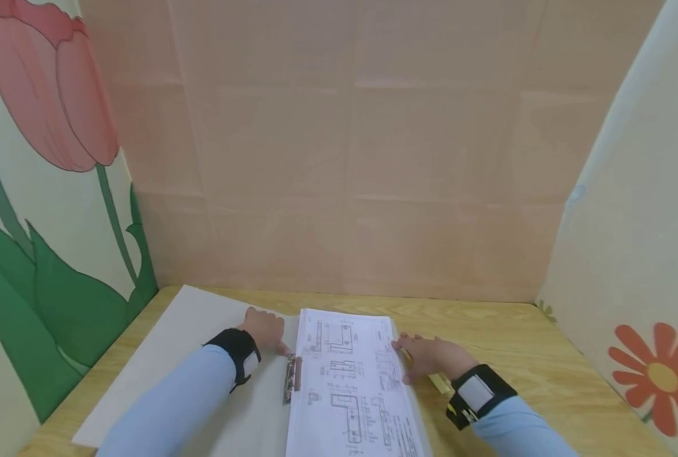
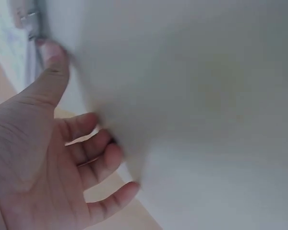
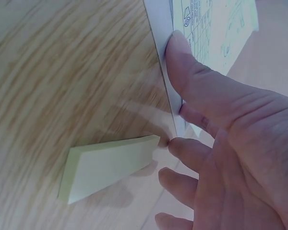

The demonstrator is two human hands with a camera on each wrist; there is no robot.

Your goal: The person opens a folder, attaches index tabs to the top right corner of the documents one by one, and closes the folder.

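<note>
Pale blue sleeves reach in from the near edge of the bench point(image 1: 487, 330), a light wooden top boxed in by painted flower panels at the left and right and a plain peach wall at the far edge. An open white folder point(image 1: 167, 355) lies across the left and middle of the bench, its left cover spread flat toward the left edge. On its right half sits a sheet of technical drawings point(image 1: 350, 381), held at its left margin by a metal clip point(image 1: 291, 376). The left hand point(image 1: 266, 329) rests on the left cover, fingers relaxed and loose, thumb tip beside the clip, grasping nothing. The right hand point(image 1: 427, 357) pinches the right edge of the drawing sheet, thumb on top, fingers beneath. A pale yellow-green pad of sticky notes point(image 3: 105, 165) lies on the bare wood just beside those fingers.
</note>
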